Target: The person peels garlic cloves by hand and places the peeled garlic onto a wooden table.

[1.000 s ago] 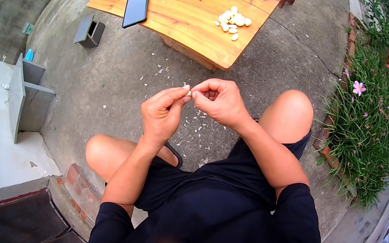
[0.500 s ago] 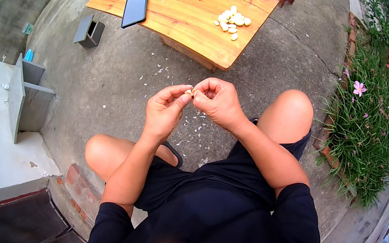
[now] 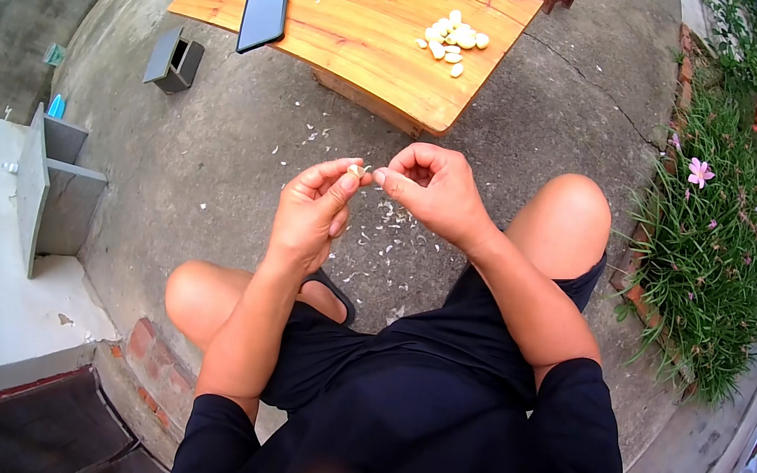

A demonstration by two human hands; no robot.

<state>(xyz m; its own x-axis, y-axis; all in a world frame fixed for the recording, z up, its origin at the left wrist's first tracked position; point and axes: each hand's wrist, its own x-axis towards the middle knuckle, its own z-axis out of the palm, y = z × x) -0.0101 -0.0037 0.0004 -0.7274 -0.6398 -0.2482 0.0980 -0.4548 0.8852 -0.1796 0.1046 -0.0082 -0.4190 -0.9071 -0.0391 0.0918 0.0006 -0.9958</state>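
My left hand (image 3: pixel 312 212) pinches a small pale garlic clove (image 3: pixel 356 171) between thumb and fingertips. Just right of it, my right hand (image 3: pixel 434 191) has thumb and forefinger pressed together at a thin strip of skin (image 3: pixel 367 172) by the clove; the fingers hide part of it. A heap of several pale, peeled cloves (image 3: pixel 465 38) lies at the right side of the wooden table (image 3: pixel 374 1). White skin scraps (image 3: pixel 391 229) are scattered on the ground beneath my hands.
A dark phone (image 3: pixel 265 12) rests at the table's front left edge. Left of the table stands a small grey box (image 3: pixel 175 61). Grass with pink flowers (image 3: pixel 711 237) grows behind a brick edging at the right. My bare knees flank the space below my hands.
My right hand has drawn slightly up and away from my left, opening a small gap between them. More of the clove now shows in my left fingers. The heap looks unchanged.
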